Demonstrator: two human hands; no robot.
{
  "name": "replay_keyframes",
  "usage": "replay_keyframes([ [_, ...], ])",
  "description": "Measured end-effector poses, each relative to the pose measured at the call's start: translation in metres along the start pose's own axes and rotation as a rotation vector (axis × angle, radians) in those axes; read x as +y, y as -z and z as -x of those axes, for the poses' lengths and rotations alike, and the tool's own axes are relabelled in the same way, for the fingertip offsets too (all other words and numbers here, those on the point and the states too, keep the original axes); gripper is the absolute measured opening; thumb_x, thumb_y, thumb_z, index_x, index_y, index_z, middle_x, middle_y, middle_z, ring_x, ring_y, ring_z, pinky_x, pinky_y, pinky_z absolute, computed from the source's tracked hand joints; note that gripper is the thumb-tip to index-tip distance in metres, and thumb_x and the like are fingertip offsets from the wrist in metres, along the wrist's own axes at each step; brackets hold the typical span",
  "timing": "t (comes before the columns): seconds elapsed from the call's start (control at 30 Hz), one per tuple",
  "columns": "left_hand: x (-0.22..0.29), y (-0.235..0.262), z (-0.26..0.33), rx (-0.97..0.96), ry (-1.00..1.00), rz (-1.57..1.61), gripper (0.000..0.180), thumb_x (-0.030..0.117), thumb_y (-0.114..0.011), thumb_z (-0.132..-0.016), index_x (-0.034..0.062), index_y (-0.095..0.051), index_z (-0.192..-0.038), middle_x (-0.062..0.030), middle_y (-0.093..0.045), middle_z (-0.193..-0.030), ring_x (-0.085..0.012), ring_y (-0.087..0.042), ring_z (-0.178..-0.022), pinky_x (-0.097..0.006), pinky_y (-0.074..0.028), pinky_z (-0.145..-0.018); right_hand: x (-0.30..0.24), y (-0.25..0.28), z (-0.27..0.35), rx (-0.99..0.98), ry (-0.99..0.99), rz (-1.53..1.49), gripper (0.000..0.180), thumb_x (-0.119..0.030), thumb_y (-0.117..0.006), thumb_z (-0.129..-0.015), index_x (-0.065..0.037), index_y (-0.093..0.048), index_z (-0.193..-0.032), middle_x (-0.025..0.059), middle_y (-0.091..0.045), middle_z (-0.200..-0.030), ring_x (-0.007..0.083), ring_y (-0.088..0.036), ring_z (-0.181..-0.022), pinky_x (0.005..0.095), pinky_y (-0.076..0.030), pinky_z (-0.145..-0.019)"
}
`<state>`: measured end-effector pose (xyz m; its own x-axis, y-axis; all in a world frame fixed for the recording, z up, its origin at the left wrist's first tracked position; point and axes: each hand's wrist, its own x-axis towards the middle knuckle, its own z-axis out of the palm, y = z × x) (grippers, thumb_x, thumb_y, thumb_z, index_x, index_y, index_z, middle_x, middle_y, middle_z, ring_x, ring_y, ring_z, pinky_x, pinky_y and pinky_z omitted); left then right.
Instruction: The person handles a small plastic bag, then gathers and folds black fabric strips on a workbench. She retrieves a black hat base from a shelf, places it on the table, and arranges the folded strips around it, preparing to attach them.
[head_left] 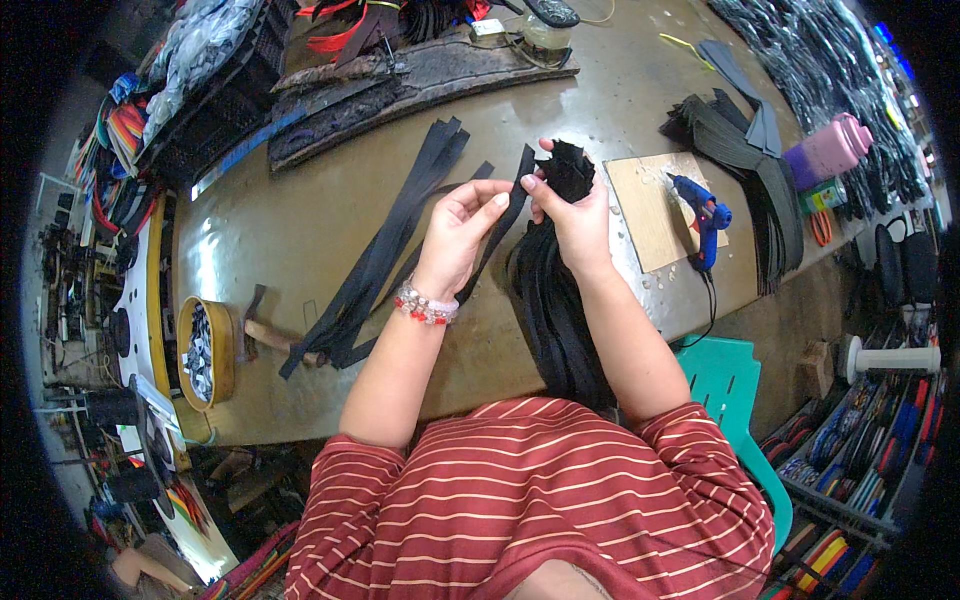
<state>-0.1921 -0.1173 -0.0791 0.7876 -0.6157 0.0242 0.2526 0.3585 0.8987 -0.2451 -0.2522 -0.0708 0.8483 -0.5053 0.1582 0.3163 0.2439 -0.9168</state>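
Observation:
A thick bundle of black fabric straps is gripped near its top by my right hand, with the bunched ends sticking up past the fingers. The rest of the bundle hangs down toward the table's near edge. Pinched between the thumb and fingers of my left hand is a single black strap, its upper end beside my right thumb and its tail running down behind my left wrist. More black straps lie loose on the table left of my left hand.
At right, a blue glue gun rests on a wooden board, beside stacked dark strips and a pink-purple bottle. At left are a hammer and a yellow container. A worn plank lies at the back; a green chair stands near right.

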Motion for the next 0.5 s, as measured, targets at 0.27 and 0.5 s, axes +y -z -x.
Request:
replay_keyframes([
  [0.27,-0.002,0.004,0.0,-0.045,-0.109,-0.109,0.024,0.006,-0.051,-0.089,-0.0017,-0.06,-0.111,-0.0042,-0.061,-0.107,-0.0098,-0.054,-0.098,-0.025,-0.041,-0.09,-0.001,0.01,-0.002,-0.072,-0.082,0.063,0.025,-0.009,-0.071,-0.077,-0.001,-0.06,-0.097,0.0004,-0.059,-0.077,0.0073,-0.051,-0.056,0.0221,-0.041,-0.048],
  [0.5,0.002,0.013,-0.002,-0.154,-0.07,-0.241,0.023,0.007,-0.05,-0.09,-0.0009,-0.061,-0.108,-0.0046,-0.063,-0.099,-0.0106,-0.056,-0.094,-0.025,-0.043,-0.086,-0.005,0.011,-0.004,-0.029,-0.136,-0.083,0.018,-0.013,-0.07,-0.078,-0.005,-0.055,-0.085,0.0011,-0.053,-0.069,0.0089,-0.05,-0.057,0.024,-0.042,-0.05],
])
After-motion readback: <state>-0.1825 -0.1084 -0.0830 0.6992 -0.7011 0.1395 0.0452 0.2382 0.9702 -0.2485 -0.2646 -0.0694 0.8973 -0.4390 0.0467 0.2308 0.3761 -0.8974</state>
